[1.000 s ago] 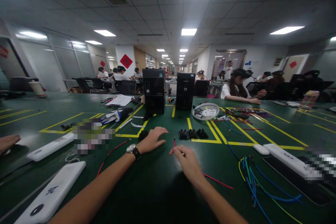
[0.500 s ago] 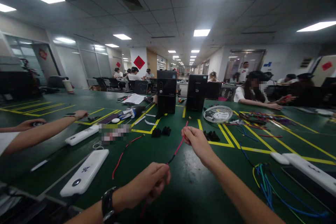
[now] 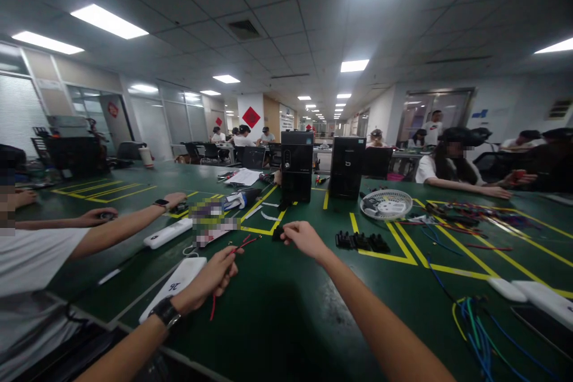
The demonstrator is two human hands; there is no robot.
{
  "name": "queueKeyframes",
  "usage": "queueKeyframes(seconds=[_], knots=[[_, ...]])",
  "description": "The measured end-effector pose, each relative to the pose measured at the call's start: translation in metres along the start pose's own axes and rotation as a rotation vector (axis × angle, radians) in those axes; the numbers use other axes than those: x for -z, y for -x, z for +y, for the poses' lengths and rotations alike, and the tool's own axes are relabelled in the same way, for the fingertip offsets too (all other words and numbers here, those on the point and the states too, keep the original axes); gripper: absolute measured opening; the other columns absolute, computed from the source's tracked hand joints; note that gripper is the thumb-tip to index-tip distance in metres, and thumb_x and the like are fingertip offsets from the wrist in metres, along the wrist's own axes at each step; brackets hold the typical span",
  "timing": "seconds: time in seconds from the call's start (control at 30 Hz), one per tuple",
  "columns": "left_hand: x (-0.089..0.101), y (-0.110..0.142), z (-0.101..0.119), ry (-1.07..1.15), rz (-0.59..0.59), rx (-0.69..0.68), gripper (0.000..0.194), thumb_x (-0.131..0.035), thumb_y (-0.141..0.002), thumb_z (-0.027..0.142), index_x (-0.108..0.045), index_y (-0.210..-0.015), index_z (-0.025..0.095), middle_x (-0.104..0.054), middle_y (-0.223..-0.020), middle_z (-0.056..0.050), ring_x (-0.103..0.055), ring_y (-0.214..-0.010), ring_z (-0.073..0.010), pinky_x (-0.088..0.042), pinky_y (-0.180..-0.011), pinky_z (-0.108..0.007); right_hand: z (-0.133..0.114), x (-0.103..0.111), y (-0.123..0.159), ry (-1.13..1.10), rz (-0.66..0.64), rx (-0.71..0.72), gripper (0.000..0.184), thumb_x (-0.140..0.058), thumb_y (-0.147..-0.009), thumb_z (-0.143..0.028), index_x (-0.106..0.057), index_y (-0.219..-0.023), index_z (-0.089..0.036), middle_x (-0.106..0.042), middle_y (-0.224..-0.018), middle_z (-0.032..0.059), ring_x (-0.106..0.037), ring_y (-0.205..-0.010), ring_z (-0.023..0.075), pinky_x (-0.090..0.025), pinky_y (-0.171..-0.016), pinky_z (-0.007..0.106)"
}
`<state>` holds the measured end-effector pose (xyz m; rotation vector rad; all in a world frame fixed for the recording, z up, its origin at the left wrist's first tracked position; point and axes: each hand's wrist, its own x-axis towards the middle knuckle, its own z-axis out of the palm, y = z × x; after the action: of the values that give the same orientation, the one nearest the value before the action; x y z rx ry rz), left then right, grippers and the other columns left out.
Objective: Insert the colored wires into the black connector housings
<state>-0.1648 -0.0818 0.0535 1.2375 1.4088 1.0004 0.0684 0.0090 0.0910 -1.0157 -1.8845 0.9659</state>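
My left hand [image 3: 215,277] is closed with a thin red wire [image 3: 245,243] at its fingertips. Two red strands cross there; I cannot tell whether both are in the hand. A red wire end [image 3: 212,312] shows below the fingers, near the table. Ahead and to the right, my right hand [image 3: 305,240] has thumb and finger pinched on a small black plastic part [image 3: 278,233], low over the green table [image 3: 286,310]. Similar black plastic parts [image 3: 362,242] stand in a row to the right of that hand.
Two black computer towers [image 3: 296,167] stand at the back, with a white round basket [image 3: 385,205] beside them. Blue and green wires [image 3: 477,325] lie at right. A white power bank [image 3: 172,286] is by my left forearm. Another person's arm [image 3: 120,221] reaches in from the left.
My hands have parted: the left moved left with the red wire, over the wire lying on the table. The right let go of its wire and moved to the black part.
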Motion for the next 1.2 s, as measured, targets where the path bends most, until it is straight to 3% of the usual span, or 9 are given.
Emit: queueKeyframes(seconds=[0.1,0.2,0.37,0.47,0.57,0.73,0.9,1.03,1.2], knots=[[0.016,-0.017,-0.014,-0.192,0.118,-0.061,0.047,-0.041,-0.083,0.050,-0.044,-0.119,0.021,-0.052,-0.066,0.001,-0.044,-0.047,-0.0125,-0.034,-0.043,-0.021,0.016,0.025,0.046,0.134,0.018,0.027,0.016,-0.057,-0.078,-0.018,-0.072,-0.082,-0.015,-0.072,-0.082,0.0063,-0.064,-0.078,0.0181,-0.044,-0.072,0.026],[0.024,-0.031,-0.027,-0.523,0.196,-0.172,0.045,-0.040,-0.082,0.042,-0.053,-0.115,0.015,-0.063,-0.080,-0.008,-0.059,-0.075,-0.0238,-0.046,-0.068,-0.035,0.027,0.063,0.103,0.412,0.028,0.044,0.024,-0.052,-0.083,-0.023,-0.071,-0.097,-0.018,-0.071,-0.093,0.0077,-0.064,-0.086,0.0205,-0.043,-0.077,0.029],[0.025,-0.050,-0.042,-1.133,0.392,-0.403,0.053,-0.040,-0.079,0.042,-0.056,-0.119,0.011,-0.051,-0.124,-0.020,-0.044,-0.114,-0.0390,-0.036,-0.091,-0.053,0.040,0.152,0.187,0.737,0.106,-0.134,0.028,-0.045,-0.088,-0.029,-0.070,-0.096,-0.018,-0.071,-0.095,0.0075,-0.063,-0.088,0.0211,-0.042,-0.079,0.029],[0.006,-0.064,-0.035,-1.121,0.262,-0.628,0.060,-0.039,-0.082,0.049,-0.045,-0.131,0.015,-0.047,-0.130,-0.015,-0.041,-0.121,-0.0339,-0.034,-0.099,-0.049,0.058,0.215,0.223,0.921,0.217,-0.368,0.029,-0.044,-0.088,-0.031,-0.069,-0.095,-0.018,-0.070,-0.092,0.0086,-0.064,-0.083,0.0219,-0.042,-0.071,0.028],[-0.029,-0.088,-0.019,-1.012,0.098,-0.726,0.064,-0.042,-0.083,0.050,-0.037,-0.135,0.015,-0.045,-0.134,-0.013,-0.041,-0.124,-0.0290,-0.033,-0.103,-0.044,0.080,0.259,0.242,1.042,0.280,-0.568,0.029,-0.045,-0.087,-0.032,-0.069,-0.091,-0.016,-0.070,-0.090,0.0102,-0.064,-0.082,0.0239,-0.040,-0.066,0.029],[-0.088,-0.138,0.005,-1.009,0.106,-0.727,0.063,-0.049,-0.080,0.046,-0.043,-0.130,0.009,-0.044,-0.134,-0.019,-0.039,-0.125,-0.0324,-0.034,-0.101,-0.048,0.100,0.263,0.228,1.076,0.293,-0.568,0.031,-0.046,-0.088,-0.038,-0.069,-0.086,-0.017,-0.070,-0.086,0.0105,-0.064,-0.083,0.0232,-0.038,-0.065,0.027],[-0.146,-0.156,0.017,-0.888,-0.094,-0.822,0.062,-0.048,-0.082,0.046,-0.040,-0.133,0.012,-0.043,-0.138,-0.016,-0.037,-0.128,-0.0282,-0.031,-0.104,-0.044,0.118,0.246,0.181,1.121,0.275,-0.601,0.031,-0.050,-0.087,-0.043,-0.065,-0.091,-0.016,-0.068,-0.095,0.0138,-0.063,-0.092,0.0266,-0.040,-0.069,0.029],[-0.205,-0.165,0.024,-0.774,-0.211,-0.750,0.066,-0.052,-0.080,0.047,-0.037,-0.134,0.012,-0.037,-0.142,-0.017,-0.030,-0.133,-0.0271,-0.025,-0.107,-0.040,0.143,0.249,0.154,1.096,0.309,-0.665,0.027,-0.060,-0.081,-0.033,-0.064,-0.094,-0.010,-0.065,-0.099,0.0203,-0.063,-0.091,0.0296,-0.042,-0.070,0.031],[-0.258,-0.182,0.024,-0.721,-0.206,-0.675,0.056,-0.060,-0.074,0.045,-0.048,-0.119,0.015,-0.050,-0.129,-0.017,-0.041,-0.122,-0.0315,-0.033,-0.097,-0.043,0.151,0.270,0.148,1.025,0.359,-0.670,0.016,-0.064,-0.070,-0.016,-0.065,-0.086,-0.012,-0.068,-0.090,0.0135,-0.065,-0.085,0.0239,-0.042,-0.064,0.025]])
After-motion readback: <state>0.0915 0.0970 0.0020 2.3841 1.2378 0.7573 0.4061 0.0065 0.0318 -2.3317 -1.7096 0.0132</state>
